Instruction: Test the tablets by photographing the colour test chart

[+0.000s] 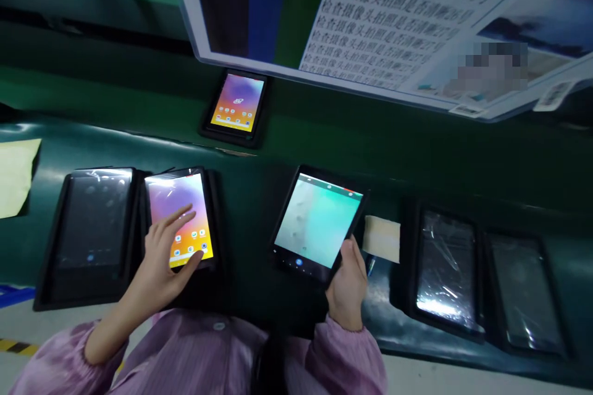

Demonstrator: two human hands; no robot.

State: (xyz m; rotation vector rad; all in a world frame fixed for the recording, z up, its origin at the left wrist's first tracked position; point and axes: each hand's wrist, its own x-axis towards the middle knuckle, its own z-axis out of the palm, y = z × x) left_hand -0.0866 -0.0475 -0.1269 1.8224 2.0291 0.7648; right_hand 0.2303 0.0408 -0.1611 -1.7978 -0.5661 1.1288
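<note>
My right hand (349, 281) grips the lower right edge of a tablet (319, 219), its thumb on the front. That tablet is lit with a pale green camera picture and is slightly tilted. Over a second tablet (178, 197), my left hand (169, 247) spreads its fingers, thumb low near the bottom icons. A purple and orange home screen glows there. Whether the fingertips touch the glass I cannot tell. To its left, a dark-screened tablet (95, 222) lies in a black tray.
A lit tablet (236, 102) lies farther back, below a hanging board (380, 24) with colour blocks and printed text. Two dark tablets, one wrapped in film (447, 265) and another (525, 290), lie at right. Beside them is a beige pad (382, 237); yellow paper (16, 176) lies left.
</note>
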